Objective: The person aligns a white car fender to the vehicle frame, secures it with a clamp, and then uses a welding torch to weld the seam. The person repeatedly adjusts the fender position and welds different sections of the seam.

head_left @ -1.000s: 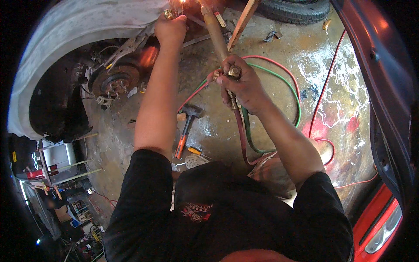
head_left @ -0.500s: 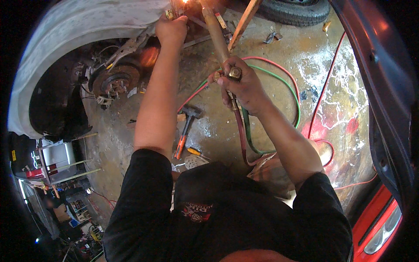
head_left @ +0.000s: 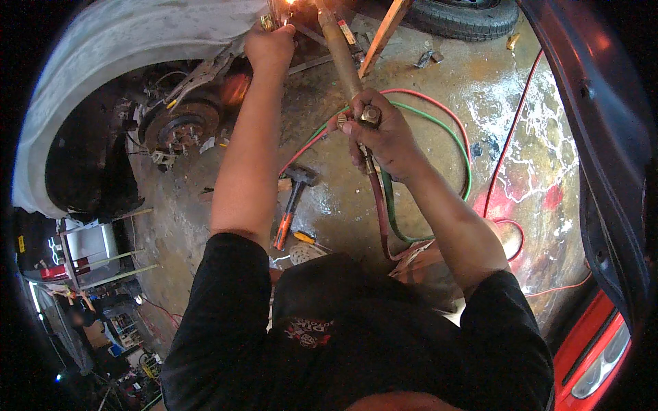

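Note:
My right hand (head_left: 389, 133) is wrapped round the valve end of a brass gas torch (head_left: 340, 61), its thumb beside a small knurled knob. The torch's long barrel reaches up and away, with a bright orange glow near the far end at the top edge. A red hose (head_left: 379, 205) and a green hose (head_left: 392, 209) leave its back end. My left hand (head_left: 270, 46) is stretched far forward, fingers closed next to the pale car fender (head_left: 130, 41) and close to the glow. Something brassy shows at its fingers, but I cannot make out what it grips.
On the concrete floor lie a hammer (head_left: 293, 205) with an orange-ended handle and a yellow-handled tool (head_left: 306, 238). A rusty brake disc (head_left: 181, 128) sits in the wheel arch at left. A tyre (head_left: 462, 19) lies at the far right; a dark car panel (head_left: 582, 89) borders the right side.

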`<act>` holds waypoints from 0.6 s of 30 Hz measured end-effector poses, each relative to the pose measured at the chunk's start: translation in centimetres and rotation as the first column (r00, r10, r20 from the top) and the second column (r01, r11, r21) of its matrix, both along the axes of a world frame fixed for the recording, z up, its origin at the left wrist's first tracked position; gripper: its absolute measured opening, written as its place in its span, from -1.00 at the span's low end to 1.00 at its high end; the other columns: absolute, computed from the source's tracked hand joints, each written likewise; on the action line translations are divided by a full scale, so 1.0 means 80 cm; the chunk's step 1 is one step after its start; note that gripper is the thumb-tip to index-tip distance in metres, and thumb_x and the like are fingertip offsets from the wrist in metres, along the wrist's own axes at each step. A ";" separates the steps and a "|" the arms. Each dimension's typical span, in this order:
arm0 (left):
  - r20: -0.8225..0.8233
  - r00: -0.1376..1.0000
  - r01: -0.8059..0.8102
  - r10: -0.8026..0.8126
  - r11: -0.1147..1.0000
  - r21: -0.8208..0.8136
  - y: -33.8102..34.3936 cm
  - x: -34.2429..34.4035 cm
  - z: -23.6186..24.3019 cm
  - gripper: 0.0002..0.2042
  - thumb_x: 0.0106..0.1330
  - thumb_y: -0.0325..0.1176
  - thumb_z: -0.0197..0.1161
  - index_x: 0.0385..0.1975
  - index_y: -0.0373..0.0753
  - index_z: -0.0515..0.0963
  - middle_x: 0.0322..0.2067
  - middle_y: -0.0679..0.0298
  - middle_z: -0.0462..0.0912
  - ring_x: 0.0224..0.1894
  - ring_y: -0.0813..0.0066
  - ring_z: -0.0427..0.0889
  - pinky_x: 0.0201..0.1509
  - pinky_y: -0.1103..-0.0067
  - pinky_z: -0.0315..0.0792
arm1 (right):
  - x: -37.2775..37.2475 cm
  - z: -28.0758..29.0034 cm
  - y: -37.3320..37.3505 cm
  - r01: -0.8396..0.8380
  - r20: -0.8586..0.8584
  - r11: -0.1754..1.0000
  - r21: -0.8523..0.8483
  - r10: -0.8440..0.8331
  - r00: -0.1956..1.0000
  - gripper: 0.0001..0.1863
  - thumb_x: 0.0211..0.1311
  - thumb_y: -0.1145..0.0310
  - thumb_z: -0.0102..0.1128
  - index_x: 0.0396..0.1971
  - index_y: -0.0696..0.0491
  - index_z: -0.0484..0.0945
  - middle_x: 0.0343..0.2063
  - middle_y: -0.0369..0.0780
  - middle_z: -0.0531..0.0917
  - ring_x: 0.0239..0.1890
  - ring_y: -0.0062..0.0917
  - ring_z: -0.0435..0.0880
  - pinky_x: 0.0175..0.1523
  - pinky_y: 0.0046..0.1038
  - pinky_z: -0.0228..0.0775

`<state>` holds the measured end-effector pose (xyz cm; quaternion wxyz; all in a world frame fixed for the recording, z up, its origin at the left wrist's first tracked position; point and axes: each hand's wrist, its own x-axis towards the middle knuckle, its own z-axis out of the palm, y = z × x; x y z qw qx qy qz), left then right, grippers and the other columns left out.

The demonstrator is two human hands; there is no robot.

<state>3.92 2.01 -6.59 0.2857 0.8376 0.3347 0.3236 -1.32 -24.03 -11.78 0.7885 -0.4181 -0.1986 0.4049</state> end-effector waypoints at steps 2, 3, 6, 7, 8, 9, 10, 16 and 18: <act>0.007 1.000 -0.001 0.000 0.999 0.053 0.013 0.002 -0.011 -0.69 0.11 -0.37 0.53 -0.19 -0.37 0.66 -0.40 0.06 0.78 -0.44 0.27 0.79 -0.27 0.37 0.64 | 0.000 0.001 0.000 0.001 0.002 1.000 -0.009 -0.001 1.000 -0.69 0.39 0.39 0.30 -0.18 -0.08 0.26 -0.23 -0.14 0.75 -0.68 -0.63 0.58 -0.65 -0.49 0.42; 0.024 1.000 -0.005 0.004 0.998 0.069 0.036 0.007 -0.025 -0.68 0.11 -0.34 0.54 -0.20 -0.37 0.66 -0.41 0.06 0.78 -0.43 0.26 0.79 -0.26 0.37 0.64 | -0.001 0.003 0.001 -0.008 0.007 1.000 -0.005 0.008 1.000 -0.69 0.39 0.39 0.30 -0.18 -0.08 0.26 -0.23 -0.14 0.74 -0.68 -0.63 0.58 -0.65 -0.49 0.42; 0.015 1.000 0.019 -0.019 1.000 -0.004 0.028 0.012 -0.024 -0.68 0.13 -0.32 0.55 -0.19 -0.36 0.68 -0.42 0.12 0.78 -0.43 0.34 0.78 -0.30 0.40 0.62 | 0.001 -0.001 0.000 0.000 0.003 1.000 0.009 0.000 1.000 -0.69 0.39 0.38 0.30 -0.17 -0.08 0.26 -0.23 -0.14 0.74 -0.68 -0.63 0.58 -0.65 -0.50 0.42; 0.006 1.000 0.028 -0.027 0.999 -0.046 0.016 0.010 -0.015 -0.68 0.15 -0.32 0.56 -0.18 -0.36 0.69 -0.42 0.15 0.78 -0.43 0.38 0.77 -0.33 0.41 0.61 | 0.001 -0.001 0.000 0.003 0.002 1.000 0.016 -0.003 1.000 -0.69 0.39 0.38 0.30 -0.17 -0.08 0.26 -0.23 -0.14 0.74 -0.69 -0.63 0.58 -0.65 -0.50 0.42; -0.017 1.000 0.015 -0.015 1.000 -0.007 0.014 0.008 -0.011 -0.68 0.13 -0.30 0.54 -0.21 -0.36 0.68 -0.44 0.12 0.78 -0.42 0.32 0.78 -0.28 0.39 0.63 | 0.001 -0.001 0.000 0.000 0.004 1.000 0.021 0.000 1.000 -0.70 0.40 0.38 0.30 -0.17 -0.08 0.27 -0.23 -0.15 0.74 -0.69 -0.63 0.58 -0.65 -0.51 0.42; -0.040 0.999 0.004 -0.003 0.999 0.033 0.011 0.007 -0.008 -0.68 0.11 -0.28 0.53 -0.23 -0.35 0.67 -0.46 0.09 0.77 -0.42 0.26 0.79 -0.23 0.37 0.64 | 0.001 -0.001 0.000 -0.002 0.007 1.000 0.027 0.002 1.000 -0.70 0.40 0.37 0.30 -0.18 -0.08 0.27 -0.23 -0.15 0.74 -0.69 -0.63 0.58 -0.64 -0.51 0.42; -0.062 0.998 -0.006 0.010 0.997 0.073 0.009 0.006 -0.005 -0.68 0.10 -0.27 0.51 -0.26 -0.35 0.65 -0.48 0.07 0.77 -0.41 0.20 0.80 -0.18 0.35 0.65 | 0.001 0.000 0.000 -0.004 0.009 0.999 0.032 0.004 1.000 -0.70 0.40 0.37 0.30 -0.18 -0.08 0.27 -0.23 -0.15 0.74 -0.69 -0.63 0.58 -0.64 -0.51 0.43; -0.060 0.998 -0.012 0.017 0.996 0.090 -0.005 0.003 0.006 -0.69 0.09 -0.30 0.51 -0.26 -0.36 0.65 -0.48 0.06 0.77 -0.41 0.20 0.80 -0.18 0.36 0.66 | 0.002 -0.002 0.000 0.008 0.034 1.000 -0.016 -0.007 0.999 -0.68 0.39 0.47 0.25 -0.14 -0.06 0.23 -0.22 -0.04 0.72 -0.68 -0.61 0.59 -0.66 -0.54 0.45; -0.036 0.999 -0.007 0.011 0.996 0.092 0.004 0.002 0.001 -0.69 0.09 -0.30 0.51 -0.26 -0.37 0.64 -0.48 0.06 0.76 -0.42 0.20 0.80 -0.20 0.36 0.66 | 0.001 0.001 0.001 -0.006 0.034 1.000 -0.004 0.006 0.999 -0.68 0.39 0.47 0.25 -0.14 -0.06 0.23 -0.22 -0.04 0.72 -0.68 -0.61 0.59 -0.66 -0.54 0.45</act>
